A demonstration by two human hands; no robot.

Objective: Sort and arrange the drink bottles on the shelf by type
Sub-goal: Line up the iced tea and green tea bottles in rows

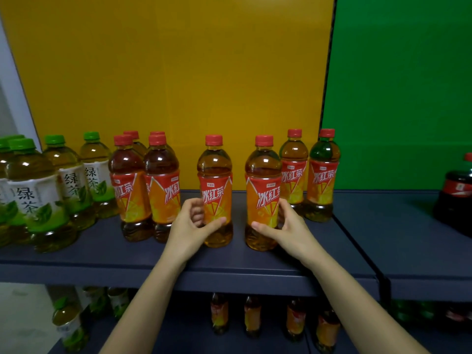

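Note:
On the dark shelf (255, 259) stand two iced tea bottles with red caps and orange labels. My left hand (190, 223) grips the left one (215, 180) low on its label. My right hand (283, 226) grips the right one (263, 180) the same way. Both bottles stand upright on the shelf. Left of them is a tight group of iced tea bottles (145, 185). Two more iced tea bottles (309, 175) stand behind at the right. Green tea bottles (46, 190) with green caps fill the far left.
A dark cola bottle (457, 198) stands on the neighbouring shelf at the far right. A lower shelf holds green tea bottles (69, 320) and iced tea bottles (252, 318). A yellow panel (178, 72) and a green panel (401, 85) back the shelves.

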